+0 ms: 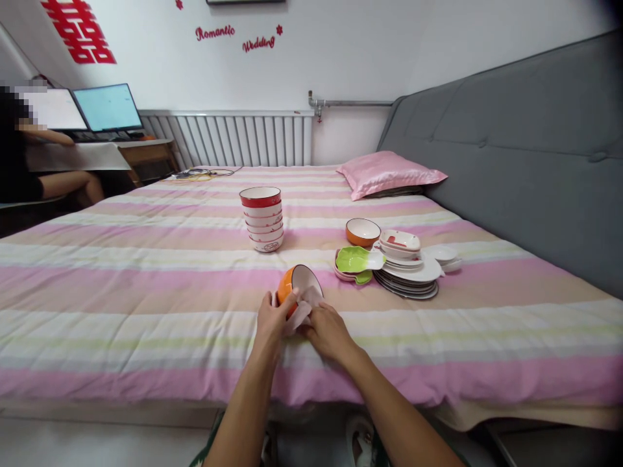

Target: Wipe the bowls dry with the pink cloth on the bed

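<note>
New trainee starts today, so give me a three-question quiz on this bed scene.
1. True or false: the left hand holds an orange bowl.
2. What does the right hand press into the bowl?
3. The red-rimmed bowl stack stands: A) on the plates B) alone on the striped bedspread C) on the pillow

Key: 1 true; 2 a pale cloth; 3 B

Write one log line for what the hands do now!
left hand: holds orange bowl | right hand: presses cloth on bowl | on: striped bed

two orange bowls (299,284), one pink pillow (389,172), two monitors (107,107)
</note>
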Demonstrator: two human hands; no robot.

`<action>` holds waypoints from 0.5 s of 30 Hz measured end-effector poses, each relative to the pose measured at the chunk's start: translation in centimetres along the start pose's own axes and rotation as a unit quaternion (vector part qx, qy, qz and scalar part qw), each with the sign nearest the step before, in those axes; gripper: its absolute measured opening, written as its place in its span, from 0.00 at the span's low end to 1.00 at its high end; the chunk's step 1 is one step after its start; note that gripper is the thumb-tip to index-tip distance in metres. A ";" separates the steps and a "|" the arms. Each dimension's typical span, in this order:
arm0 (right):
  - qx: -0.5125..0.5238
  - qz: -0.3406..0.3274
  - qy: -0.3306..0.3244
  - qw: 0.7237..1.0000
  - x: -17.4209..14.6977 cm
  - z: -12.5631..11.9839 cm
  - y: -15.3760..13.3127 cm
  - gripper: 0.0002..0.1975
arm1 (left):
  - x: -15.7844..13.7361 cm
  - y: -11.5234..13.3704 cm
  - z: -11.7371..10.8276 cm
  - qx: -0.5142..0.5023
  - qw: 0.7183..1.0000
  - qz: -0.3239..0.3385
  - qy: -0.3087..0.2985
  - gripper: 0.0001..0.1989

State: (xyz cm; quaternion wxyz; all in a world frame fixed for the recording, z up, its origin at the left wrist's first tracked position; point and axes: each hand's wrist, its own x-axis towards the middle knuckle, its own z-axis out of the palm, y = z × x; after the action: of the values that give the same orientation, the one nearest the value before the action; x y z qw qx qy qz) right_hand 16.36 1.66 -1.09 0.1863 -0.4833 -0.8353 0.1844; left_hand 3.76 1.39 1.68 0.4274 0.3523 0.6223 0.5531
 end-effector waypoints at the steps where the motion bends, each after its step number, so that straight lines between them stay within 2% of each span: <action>1: -0.002 0.002 0.003 1.000 0.0 0.0 0.0 0.10 | 0.2 0.0 -0.1 -0.004 1.000 0.001 0.027 0.26; 4: -0.006 0.010 0.008 1.000 0.2 0.1 -0.1 0.10 | 0.3 0.7 -0.8 -0.030 0.993 0.030 0.110 0.29; 6: -0.007 0.011 0.008 1.000 0.3 0.1 -0.2 0.10 | -0.2 2.0 -1.3 -0.070 0.982 0.097 0.149 0.25; 10: -0.006 0.018 0.010 1.000 0.5 0.2 -0.2 0.10 | -3.6 6.2 -2.3 -0.124 0.963 0.198 0.137 0.09; 13: -0.006 0.024 0.013 1.000 0.7 0.2 -0.2 0.10 | -7.1 8.9 -3.5 -0.139 0.947 0.272 0.101 0.06; 15: -0.007 0.024 0.017 1.000 0.8 0.2 -0.3 0.10 | -9.1 9.4 -4.9 -0.119 0.938 0.312 0.094 0.05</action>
State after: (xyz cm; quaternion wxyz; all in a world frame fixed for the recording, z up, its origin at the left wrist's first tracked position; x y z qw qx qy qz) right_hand 15.69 2.22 -1.02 0.1926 -0.5072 -0.8217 0.1747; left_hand 2.44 -7.49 12.36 0.2118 0.4214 0.4479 0.7596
